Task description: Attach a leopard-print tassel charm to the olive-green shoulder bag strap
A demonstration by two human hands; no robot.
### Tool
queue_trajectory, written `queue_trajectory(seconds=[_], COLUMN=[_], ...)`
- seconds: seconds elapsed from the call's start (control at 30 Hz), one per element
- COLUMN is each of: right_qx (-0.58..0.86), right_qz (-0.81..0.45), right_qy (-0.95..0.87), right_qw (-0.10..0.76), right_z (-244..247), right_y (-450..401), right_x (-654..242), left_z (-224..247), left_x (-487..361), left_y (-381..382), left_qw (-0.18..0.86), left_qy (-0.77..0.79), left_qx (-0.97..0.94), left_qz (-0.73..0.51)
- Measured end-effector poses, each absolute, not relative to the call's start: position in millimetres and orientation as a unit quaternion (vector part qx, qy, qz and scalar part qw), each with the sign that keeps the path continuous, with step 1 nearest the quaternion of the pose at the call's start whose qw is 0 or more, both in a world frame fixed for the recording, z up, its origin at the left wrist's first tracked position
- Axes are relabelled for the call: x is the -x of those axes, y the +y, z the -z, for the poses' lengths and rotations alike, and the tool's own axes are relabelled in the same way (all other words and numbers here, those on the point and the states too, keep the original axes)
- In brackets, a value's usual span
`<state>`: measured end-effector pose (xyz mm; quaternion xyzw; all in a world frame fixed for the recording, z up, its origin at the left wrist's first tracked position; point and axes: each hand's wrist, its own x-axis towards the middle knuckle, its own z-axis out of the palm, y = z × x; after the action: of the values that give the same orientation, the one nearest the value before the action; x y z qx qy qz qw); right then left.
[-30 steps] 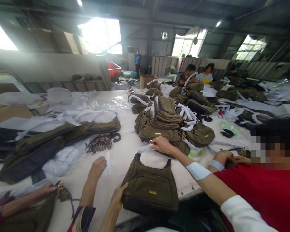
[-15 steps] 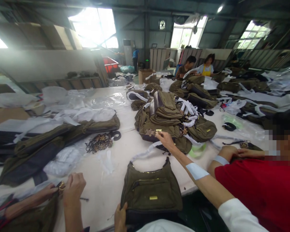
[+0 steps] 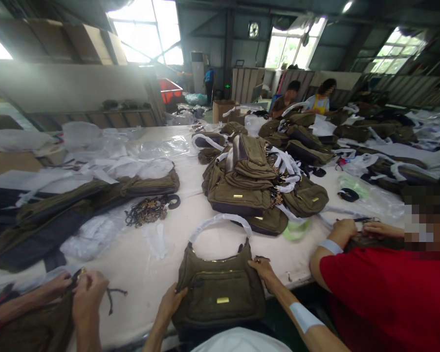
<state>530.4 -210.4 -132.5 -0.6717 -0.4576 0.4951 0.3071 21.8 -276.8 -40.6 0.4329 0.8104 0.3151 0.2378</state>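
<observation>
Three people work at a long white table (image 3: 143, 276). At 8 o'clock, a co-worker's hands (image 3: 84, 291) pinch a black cord (image 3: 113, 293) at the table's near edge. Beyond them, at 9 o'clock, lies a tangle of chain straps (image 3: 146, 211). At 6 o'clock, an olive canvas shoulder bag (image 3: 216, 298) lies flat on the table, its white-wrapped handle (image 3: 220, 222) arching upward. The person's left hand (image 3: 172, 299) grasps the bag's left side, and the right hand (image 3: 262, 270) grasps its upper right edge. At 12 o'clock rises a pile of olive bags (image 3: 238, 193). At 4 o'clock, a co-worker in a red shirt (image 3: 381, 298) rests both hands (image 3: 346, 230) on a dark bag (image 3: 370, 242).
</observation>
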Motion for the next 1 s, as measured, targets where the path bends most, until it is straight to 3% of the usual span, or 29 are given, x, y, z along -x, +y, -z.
queue_trajectory(seconds=[0.23,0.43,0.57,0.67,0.8,1.0], right_qx=[0.615,0.642,0.642,0.645,0.643,0.598], right_qz=[-0.541,-0.538,-0.540,-0.543,-0.546,-0.581], right_qy=[-0.470,-0.452,-0.446,-0.436,-0.428,-0.436], right_qw=[0.328,0.306,0.311,0.314,0.325,0.339], right_z=[160.1,177.8,180.7,180.2,172.4,129.8], right_y=[-196.2,-192.2,-193.5,-196.9,-198.8,-198.5], right_x=[-499.5,-493.9,-503.3,-512.7,-525.5,-538.0], left_z=[88.9,112.1,122.5,150.3,173.8,136.4], left_x=[-130.3,-224.9,-286.7,-325.1,-339.3,-337.9], left_y=[-320.9,-303.3,-270.9,-265.2,-266.9,-243.3], left_qw=[0.253,0.140,0.228,0.314,0.351,0.509], left_qy=[0.841,0.799,0.704,0.670,0.654,0.631], left_qx=[-0.398,-0.494,-0.579,-0.609,-0.622,-0.467], left_qz=[-0.267,-0.314,-0.341,-0.286,-0.249,-0.352])
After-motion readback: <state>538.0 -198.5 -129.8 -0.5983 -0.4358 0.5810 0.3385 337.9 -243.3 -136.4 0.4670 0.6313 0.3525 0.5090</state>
